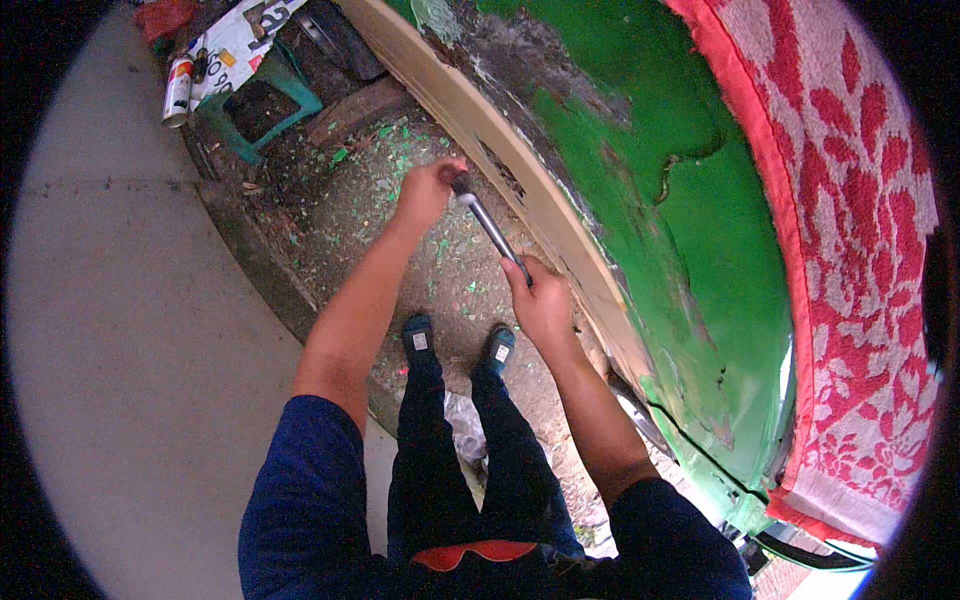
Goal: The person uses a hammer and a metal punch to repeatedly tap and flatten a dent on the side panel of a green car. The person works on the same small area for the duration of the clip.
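Note:
In my right hand [543, 302] is the lower end of a hammer-like tool [490, 226] with a slim silver-grey shaft, my fingers wrapped round it. The shaft slants up and left to a dark end beside my left hand [428, 192]. The fingers of that hand are curled in at this dark end, and what they hold is too small to make out. Both hands are beside the beige lower edge [545, 200] of a green vehicle body panel [665, 235]. Its paint is peeled and scarred, with grey and brown patches.
A red-and-white patterned towel [850, 200] drapes over the panel at right. Green chips litter the ground [375, 200] round my feet. At upper left are a teal plastic stool [245, 140], a spray can [178, 92], a printed sheet [235, 60] and a tyre [340, 40]. Grey pavement [120, 330] spreads left.

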Demonstrator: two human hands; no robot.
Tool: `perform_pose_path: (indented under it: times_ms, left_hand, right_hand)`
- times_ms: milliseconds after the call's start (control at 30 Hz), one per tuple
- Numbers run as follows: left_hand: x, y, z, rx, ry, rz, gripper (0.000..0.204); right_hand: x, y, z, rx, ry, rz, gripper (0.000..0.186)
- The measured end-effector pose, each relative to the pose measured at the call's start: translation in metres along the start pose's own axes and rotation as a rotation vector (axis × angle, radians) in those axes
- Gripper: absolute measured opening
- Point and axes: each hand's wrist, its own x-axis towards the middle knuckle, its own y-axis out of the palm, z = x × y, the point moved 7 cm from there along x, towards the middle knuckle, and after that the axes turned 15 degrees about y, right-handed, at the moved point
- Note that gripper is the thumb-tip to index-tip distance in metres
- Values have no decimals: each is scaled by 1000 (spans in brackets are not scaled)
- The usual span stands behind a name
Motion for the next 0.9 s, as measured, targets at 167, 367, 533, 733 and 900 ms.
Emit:
perform_pose_path:
  times_ms: [167,367,533,733,900]
  left_hand:
    - [-32,15,-2,-240,4,-34,27]
    - [-35,21,-33,-71,132,40,31]
    - [-37,25,-36,-122,112,15,25]
    - [-30,29,-45,-206,85,-72,15]
    - [-24,22,-56,-156,88,-89,15]
  right_hand:
    - [-30,-7,-53,207,103,26,23]
    - [-47,-9,-100,205,251,40,24]
    - [-56,-14,-121,220,238,-7,25]
    - [-62,-23,-121,183,302,46,26]
    - [-65,-26,-115,221,263,21,23]
